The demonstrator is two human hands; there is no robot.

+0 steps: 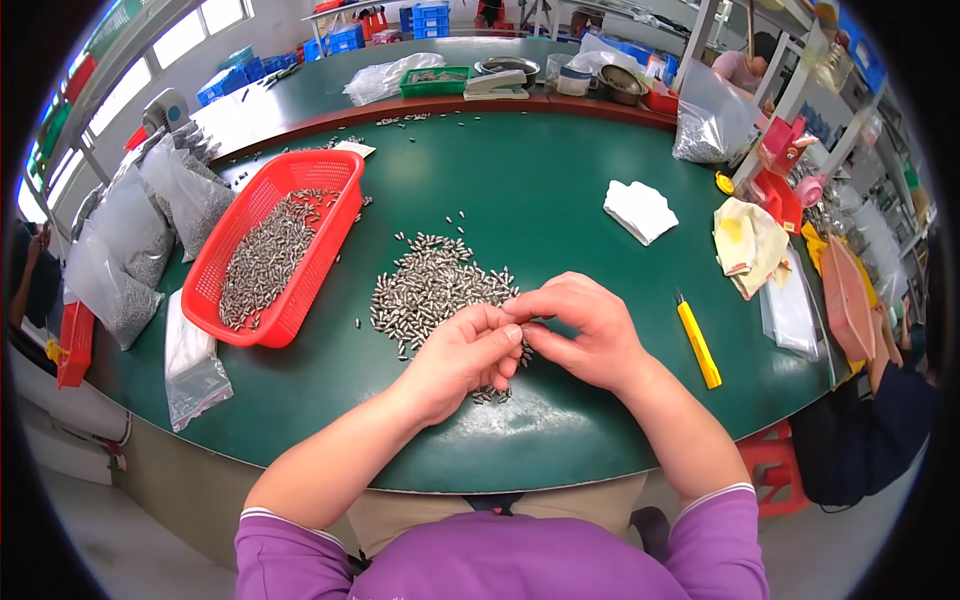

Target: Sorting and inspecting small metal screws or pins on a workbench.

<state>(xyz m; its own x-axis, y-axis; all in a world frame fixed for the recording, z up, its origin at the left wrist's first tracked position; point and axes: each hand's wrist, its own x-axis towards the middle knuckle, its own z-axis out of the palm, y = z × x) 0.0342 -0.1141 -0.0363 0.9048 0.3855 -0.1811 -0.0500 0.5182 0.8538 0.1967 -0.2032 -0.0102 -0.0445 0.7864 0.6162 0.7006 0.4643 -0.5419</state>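
Note:
A loose pile of small, silvery metal pieces point(425, 287) with pointed ends lies on the green table. Over its near right side my two hands meet. My left hand point(468, 358) is closed, thumb pressed to the curled fingers. My right hand point(583, 325) pinches with thumb and index finger right at the left fingertips. Whatever sits between the fingers is too small and covered to make out. To the left stands a red perforated plastic basket point(208, 292), holding many more of these metal pieces point(272, 255).
Right of my hands lie a yellow pen-shaped tool point(699, 340), a crumpled white cloth point(641, 211) and a stained yellowish cloth point(750, 246). Filled clear bags point(120, 255) line the left edge. A green tray point(435, 80) stands at the back. A person point(748, 66) sits at far right.

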